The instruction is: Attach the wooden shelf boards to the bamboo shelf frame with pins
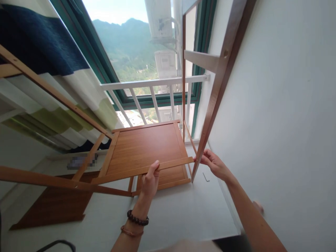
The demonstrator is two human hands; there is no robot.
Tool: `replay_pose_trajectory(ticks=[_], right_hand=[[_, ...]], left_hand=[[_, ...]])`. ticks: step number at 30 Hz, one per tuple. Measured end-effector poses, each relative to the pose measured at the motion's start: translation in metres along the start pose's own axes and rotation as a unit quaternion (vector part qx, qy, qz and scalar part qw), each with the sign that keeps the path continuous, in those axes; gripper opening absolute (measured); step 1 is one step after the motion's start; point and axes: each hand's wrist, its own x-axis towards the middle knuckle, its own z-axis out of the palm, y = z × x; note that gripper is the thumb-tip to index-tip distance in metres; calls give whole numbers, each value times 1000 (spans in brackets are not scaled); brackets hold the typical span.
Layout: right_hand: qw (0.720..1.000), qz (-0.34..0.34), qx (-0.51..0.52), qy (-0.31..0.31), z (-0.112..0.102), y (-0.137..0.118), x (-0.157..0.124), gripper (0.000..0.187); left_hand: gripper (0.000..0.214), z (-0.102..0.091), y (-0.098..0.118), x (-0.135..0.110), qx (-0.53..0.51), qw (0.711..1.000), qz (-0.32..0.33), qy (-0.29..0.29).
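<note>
The thin slat (pixel 173 164) is smooth, flat wood, honey brown, long and narrow like a ruler; it lies across the front of the shelf board (pixel 147 143), a flat brown square with fine lines in the wood; the board sits low over the white surface (pixel 183 213), under the window. The long leg (pixel 219 87) is a straight stick of the same wood, leaning up beside the plain white wall (pixel 283 105); its low end meets the right end of the slat. The left hand (pixel 150 180) comes up from below; its fingers are wrapped tight on the middle of the slat, thumb on top; a ring of dark round beads (pixel 138 219) sits on that wrist. The right hand (pixel 214 163) reaches in with the arm stretched out; its fingers are curled tight on the low end of the leg, right where the slat touches it. A small bent metal key (pixel 206 177) lies on the surface near that hand.
</note>
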Motion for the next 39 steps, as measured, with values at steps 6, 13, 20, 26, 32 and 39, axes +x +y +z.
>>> replay_pose_trajectory(ticks=[6, 13, 20, 26, 32, 39], right_hand=[[999, -7, -39, 14, -8, 4, -4, 20], [994, -21, -109, 15, -13, -8, -6, 18], [983, -10, -181, 23, -14, -11, -8, 18], [985, -13, -172, 26, -10, -14, -6, 19], [996, -11, -16, 91, 4, 2, -3, 20], [993, -9, 28, 115, 11, 7, -4, 19]], left_hand=[[26, 0, -1, -1, -8, 1000, 13, -11], [30, 6, -5, -3, -25, 1000, -2, -18], [23, 9, -4, -3, -26, 999, -18, -12], [20, 5, -8, -2, -18, 1000, -16, -16], [22, 3, -8, -2, -23, 999, 3, -27], [25, 4, -8, -3, -26, 1000, -5, -12]])
